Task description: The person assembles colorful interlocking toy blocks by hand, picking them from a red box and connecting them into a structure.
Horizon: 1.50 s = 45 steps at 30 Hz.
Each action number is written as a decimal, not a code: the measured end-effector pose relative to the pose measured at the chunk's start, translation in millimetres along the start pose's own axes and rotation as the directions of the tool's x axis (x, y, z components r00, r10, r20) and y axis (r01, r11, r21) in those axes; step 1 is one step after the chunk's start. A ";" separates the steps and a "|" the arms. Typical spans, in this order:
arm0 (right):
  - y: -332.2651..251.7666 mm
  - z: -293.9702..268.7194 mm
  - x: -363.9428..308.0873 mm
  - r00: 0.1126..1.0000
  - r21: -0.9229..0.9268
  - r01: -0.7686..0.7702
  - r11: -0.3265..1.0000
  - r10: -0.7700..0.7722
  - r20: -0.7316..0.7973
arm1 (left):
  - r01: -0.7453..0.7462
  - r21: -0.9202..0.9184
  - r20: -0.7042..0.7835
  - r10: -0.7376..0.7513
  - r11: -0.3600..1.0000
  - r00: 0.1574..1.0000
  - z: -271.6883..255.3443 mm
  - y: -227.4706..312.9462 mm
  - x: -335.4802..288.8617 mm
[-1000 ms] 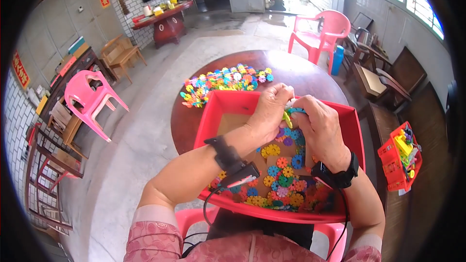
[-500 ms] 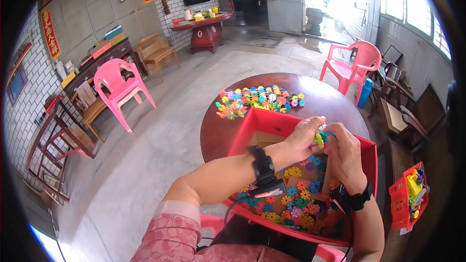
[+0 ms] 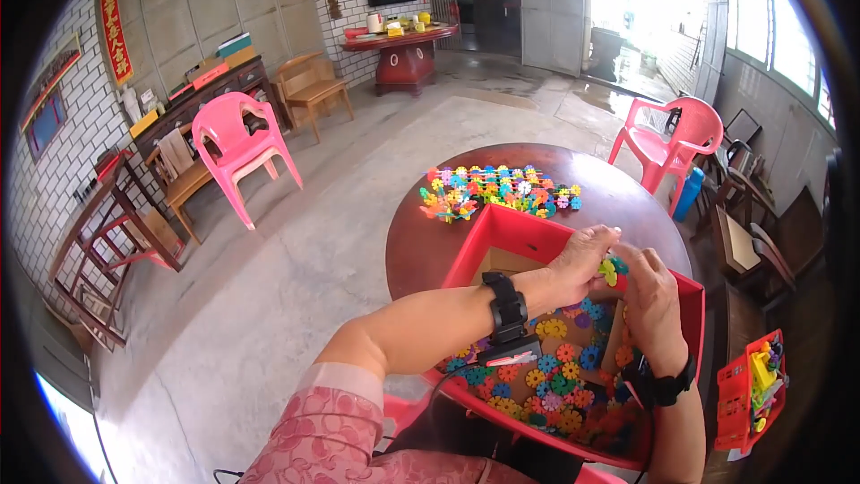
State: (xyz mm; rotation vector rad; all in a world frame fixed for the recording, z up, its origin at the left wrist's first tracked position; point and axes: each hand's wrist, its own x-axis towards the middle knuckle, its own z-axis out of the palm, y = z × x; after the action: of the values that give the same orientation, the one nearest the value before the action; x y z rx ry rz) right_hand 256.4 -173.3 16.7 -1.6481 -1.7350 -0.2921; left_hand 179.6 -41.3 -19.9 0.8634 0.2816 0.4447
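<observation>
My left hand point(image 3: 580, 269) and my right hand point(image 3: 654, 309) meet over the right side of a red box point(image 3: 530, 231), both with curled fingers. Between them they hold yellow and green snowflake discs point(image 3: 610, 271), notched flower-shaped plastic pieces; how these are joined is partly hidden by my fingers. Many loose snowflake discs point(image 3: 563, 367) in several colours lie in the box below, along with brown cardboard. Beyond the box, a cluster of joined snowflake discs point(image 3: 502, 186) rests on the round table.
The box sits on a dark round wooden table point(image 3: 414, 255). A red basket point(image 3: 736, 403) of plastic pieces stands at the right. Pink plastic chairs point(image 3: 235, 139) are at left and at far right, near a blue bottle point(image 3: 688, 194). Cables hang from my wrist straps point(image 3: 508, 309).
The whole view has shifted, so the room sits farther right in the picture. My hands stay together over the box, the right fingers slightly turned around the discs.
</observation>
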 end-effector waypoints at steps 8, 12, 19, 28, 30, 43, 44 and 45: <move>-12.0 -11.1 6.2 0.949 0.235 -0.314 0.920 0.300 0.097 | -0.030 0.043 -0.005 0.031 0.999 1.000 4.8 1.9 -1.9; 4.1 5.7 -0.9 0.991 0.133 -0.097 0.986 0.108 -0.084 | -0.060 0.052 0.014 0.059 0.997 0.998 3.1 -0.6 2.2; 8.8 13.4 0.2 0.990 0.151 -0.089 0.985 0.104 -0.094 | -0.092 0.090 -0.017 0.094 0.992 0.995 -2.2 4.2 4.5; 17.0 7.5 -6.3 0.999 -0.038 0.004 0.999 -0.005 -0.045 | -0.070 0.087 -0.043 0.074 0.994 0.996 3.0 0.7 -5.8; 14.8 7.4 -9.8 1.000 -0.079 0.009 0.997 -0.010 -0.004 | -0.066 0.075 -0.084 0.072 0.995 0.994 7.0 2.1 -10.2; 14.6 18.2 0.8 0.997 -0.099 0.073 0.992 -0.074 -0.001 | -0.137 0.116 -0.211 0.160 0.984 0.964 8.9 3.0 -2.6; 15.6 18.3 0.2 0.996 -0.099 0.079 0.992 -0.082 -0.024 | -0.125 0.102 -0.217 0.144 0.987 0.965 12.8 -0.1 -3.9; 16.6 20.7 -1.0 0.997 -0.091 0.074 0.993 -0.075 -0.010 | -0.103 0.048 -0.225 0.111 0.994 0.968 14.5 -3.5 -5.4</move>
State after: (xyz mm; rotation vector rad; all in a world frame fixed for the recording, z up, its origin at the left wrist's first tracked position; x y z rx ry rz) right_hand 265.0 -158.8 -3.9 -1.6432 -1.7994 -0.4216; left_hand 181.8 -55.5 -13.3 0.8658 0.4566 0.6433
